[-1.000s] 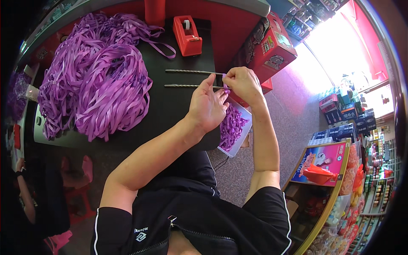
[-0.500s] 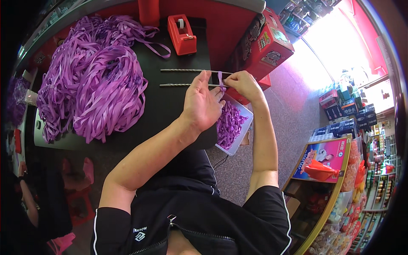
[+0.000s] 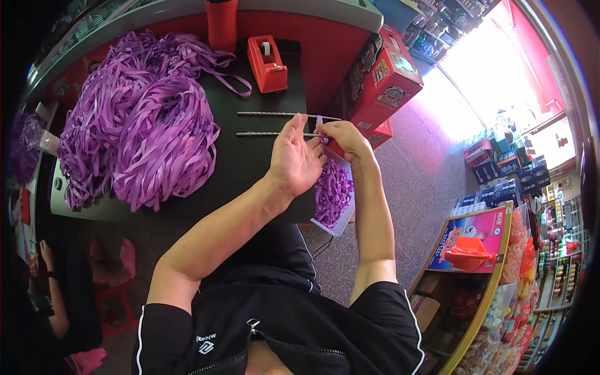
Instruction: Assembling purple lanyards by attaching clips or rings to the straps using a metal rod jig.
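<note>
Two thin twisted metal rods, an upper rod [image 3: 262, 114] and a lower rod [image 3: 253, 134], lie parallel above the dark table's right side. A short purple ribbon [image 3: 320, 120] spans them near their right ends. My right hand [image 3: 349, 142] is closed in a pinch on this ribbon, its fingertips partly hiding the lower wrap. My left hand [image 3: 294, 165] is open, palm turned up and fingers stretched out, against the rods just left of the ribbon. Below my hands, a pale plastic bin [image 3: 338, 230] holds many small purple ribbon pieces [image 3: 331, 194].
A large heap of purple ribbon [image 3: 165, 147] covers the left of the dark table [image 3: 247, 187]. Behind stand a red tape dispenser [image 3: 270, 74] and a red cylinder [image 3: 221, 28]. A red carton [image 3: 390, 81] is at right, beyond it a display case [image 3: 472, 250]. Another person's arm [image 3: 57, 300] shows at lower left.
My right hand has shifted slightly left and rolled over the ribbon, its fingers now nearer my left hand. My left hand stays open by the rods. The whole view has tilted a little.
</note>
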Available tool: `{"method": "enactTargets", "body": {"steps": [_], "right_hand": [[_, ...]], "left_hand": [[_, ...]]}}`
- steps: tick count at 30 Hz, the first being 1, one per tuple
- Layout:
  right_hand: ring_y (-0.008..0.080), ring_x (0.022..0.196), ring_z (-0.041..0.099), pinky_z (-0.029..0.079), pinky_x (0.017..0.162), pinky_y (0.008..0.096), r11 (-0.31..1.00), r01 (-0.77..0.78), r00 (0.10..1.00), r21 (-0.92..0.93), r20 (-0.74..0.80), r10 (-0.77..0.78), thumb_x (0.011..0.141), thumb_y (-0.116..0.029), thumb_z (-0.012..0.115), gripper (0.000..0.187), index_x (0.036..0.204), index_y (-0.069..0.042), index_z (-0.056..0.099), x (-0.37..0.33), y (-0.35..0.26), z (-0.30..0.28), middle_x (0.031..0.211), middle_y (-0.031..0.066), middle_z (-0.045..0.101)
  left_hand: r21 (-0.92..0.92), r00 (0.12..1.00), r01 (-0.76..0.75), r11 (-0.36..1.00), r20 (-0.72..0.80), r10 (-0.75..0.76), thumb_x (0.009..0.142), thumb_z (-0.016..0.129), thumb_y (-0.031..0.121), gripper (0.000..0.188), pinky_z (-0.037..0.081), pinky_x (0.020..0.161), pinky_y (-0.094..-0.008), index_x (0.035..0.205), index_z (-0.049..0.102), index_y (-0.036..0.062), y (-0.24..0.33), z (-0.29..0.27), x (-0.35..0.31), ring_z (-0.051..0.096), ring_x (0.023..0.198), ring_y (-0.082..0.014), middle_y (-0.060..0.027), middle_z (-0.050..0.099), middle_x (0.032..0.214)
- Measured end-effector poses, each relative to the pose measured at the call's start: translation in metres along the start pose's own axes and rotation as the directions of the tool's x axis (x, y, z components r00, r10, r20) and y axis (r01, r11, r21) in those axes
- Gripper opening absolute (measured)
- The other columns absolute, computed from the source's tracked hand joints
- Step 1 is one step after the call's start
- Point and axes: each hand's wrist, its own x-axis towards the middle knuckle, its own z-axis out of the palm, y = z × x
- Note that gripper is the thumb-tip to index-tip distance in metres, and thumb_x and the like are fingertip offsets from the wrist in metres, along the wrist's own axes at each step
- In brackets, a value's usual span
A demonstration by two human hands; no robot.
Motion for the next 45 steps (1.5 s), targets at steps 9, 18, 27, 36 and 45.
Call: {"method": "enactTargets", "body": {"steps": [9,18,27,36,45], "right_hand": [[0.0126,0.074,0.06,0.045,0.065,0.0283,0.908,0.079,0.986,-0.411,-0.101,-0.132,0.084,-0.032,0.067,0.032,0.091,-0.001,0.071,-0.015,-0.034,-0.031,0.08,0.0084,0.068],[0.0074,0.074,0.06,0.047,0.065,0.0221,0.995,0.055,0.975,-0.081,0.22,-0.036,0.083,-0.021,0.069,0.022,0.097,-0.003,0.066,0.027,-0.028,-0.022,0.086,0.0013,0.066],[0.0119,0.07,0.062,0.05,0.065,0.0237,0.974,0.053,0.988,0.221,0.132,-0.083,0.081,-0.01,0.067,0.018,0.095,-0.001,0.064,0.04,0.013,-0.047,0.082,0.0044,0.064],[0.0097,0.069,0.06,0.045,0.06,0.0229,0.996,-0.084,0.975,-0.025,-0.209,0.077,0.085,-0.021,0.066,0.023,0.101,-0.004,0.065,-0.017,0.058,-0.107,0.083,0.002,0.066],[0.0322,0.103,0.062,0.047,0.09,0.0384,0.638,-0.095,0.861,-0.764,-0.385,-0.333,0.081,-0.039,0.069,0.046,0.111,-0.005,0.066,0.004,0.153,-0.098,0.111,0.0183,0.064]], "left_hand": [[0.334,0.993,0.103,0.937,-0.089,-0.077,0.092,0.055,0.026,0.044,0.043,0.093,-0.0384,0.131,0.042,0.0105,0.034,0.007,-0.014,0.055,0.103,-0.0231,-0.0132,0.053,0.115],[0.521,0.901,-0.33,-0.787,0.422,-0.099,0.092,0.053,0.019,0.028,0.026,0.109,-0.0512,0.118,0.057,0.0106,0.072,-0.02,-0.005,0.038,0.13,-0.0363,-0.0147,0.048,0.133],[0.571,0.847,-0.428,-0.701,0.524,-0.09,0.089,0.058,0.015,0.022,0.027,0.11,-0.0482,0.111,0.058,0.0131,0.078,-0.033,0.007,0.041,0.128,-0.0276,-0.0077,0.052,0.123],[0.589,0.844,-0.416,-0.692,0.534,-0.054,0.087,0.06,0.012,0.024,0.028,0.109,-0.0477,0.111,0.058,0.014,0.076,-0.038,0.009,0.043,0.127,-0.0276,-0.007,0.051,0.123],[0.419,0.74,-0.48,-0.77,0.665,-0.099,0.085,0.059,0.016,0.033,0.031,0.106,-0.0513,0.117,0.057,0.0089,0.073,-0.031,-0.011,0.039,0.13,-0.0322,-0.015,0.048,0.13]]}}
